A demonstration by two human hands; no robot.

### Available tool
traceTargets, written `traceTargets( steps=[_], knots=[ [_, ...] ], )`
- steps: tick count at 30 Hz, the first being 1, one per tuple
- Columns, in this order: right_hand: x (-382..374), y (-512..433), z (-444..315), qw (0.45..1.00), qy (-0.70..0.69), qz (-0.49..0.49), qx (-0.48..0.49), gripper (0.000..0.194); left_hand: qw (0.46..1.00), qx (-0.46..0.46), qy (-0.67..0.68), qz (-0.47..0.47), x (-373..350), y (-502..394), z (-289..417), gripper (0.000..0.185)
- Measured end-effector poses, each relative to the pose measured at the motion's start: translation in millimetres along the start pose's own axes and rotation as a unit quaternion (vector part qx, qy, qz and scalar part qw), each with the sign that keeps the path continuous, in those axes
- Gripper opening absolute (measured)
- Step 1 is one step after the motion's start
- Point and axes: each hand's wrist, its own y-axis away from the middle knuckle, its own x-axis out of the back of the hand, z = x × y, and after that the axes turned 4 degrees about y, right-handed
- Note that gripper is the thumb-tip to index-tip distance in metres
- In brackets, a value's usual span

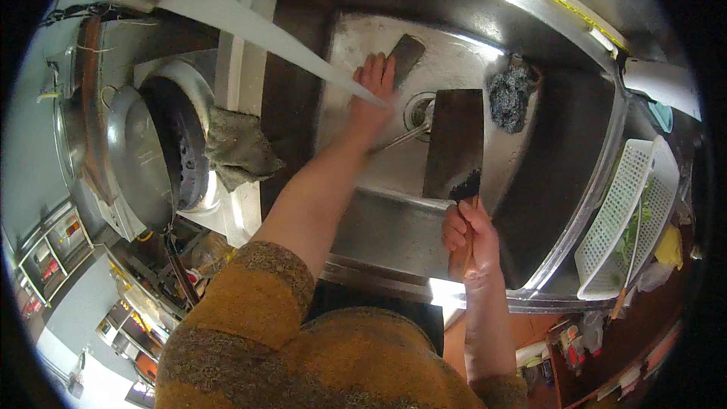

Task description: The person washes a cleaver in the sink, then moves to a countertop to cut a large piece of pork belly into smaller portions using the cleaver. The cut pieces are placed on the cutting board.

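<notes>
My right hand (471, 233) is closed on the wooden handle of a cleaver (454, 136), whose broad dark blade lies over the sink near the drain. Dark bristles or specks show at the blade's base. Water (306, 62) streams down onto my left hand (376, 82), whose fingers are extended and touch or lie beside a dark rectangular block (406, 57), perhaps a whetstone, on the sink floor. Whether the left hand grips it is not visible. A metal utensil (403, 135) rests by the drain (419, 112). A steel-wool scourer (508, 96) lies at the right.
The stainless steel sink (573, 238) has high walls around both hands. Left of it are a grey-green cloth (238, 147), a wok (187, 142) and its lid (136, 153). A white perforated basket (619, 216) with greens stands right.
</notes>
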Motion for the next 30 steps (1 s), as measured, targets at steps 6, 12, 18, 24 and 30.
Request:
traceTargets(
  steps=[6, 12, 18, 24, 30],
  knots=[
    [-8.1, -7.8, 2.0, 1.0, -0.003, -0.014, 0.003, 0.008, 0.991, 0.104, 0.069, -0.057, 18.0, 30.7, -3.1, 0.083],
    [-5.6, -4.6, 1.1, 1.0, -0.015, -0.019, -0.001, 0.004, 0.981, 0.187, 0.016, -0.052, 26.9, 79.7, -7.9, 0.093],
    [8.3, -37.1, 5.3, 0.992, -0.046, -0.102, -0.051, 0.012, 0.984, 0.159, 0.028, -0.073, 42.6, 59.9, 9.9, 0.088],
    [-25.3, -79.8, -4.0, 0.99, 0.019, -0.136, -0.032, 0.016, 0.909, 0.27, 0.316, -0.036, 12.0, 34.5, -7.2, 0.055],
    [-31.0, -86.3, -4.7, 0.984, 0.021, -0.174, -0.042, 0.018, 0.953, 0.173, 0.016, -0.247, 38.5, 25.7, -19.9, 0.031]
  ],
)
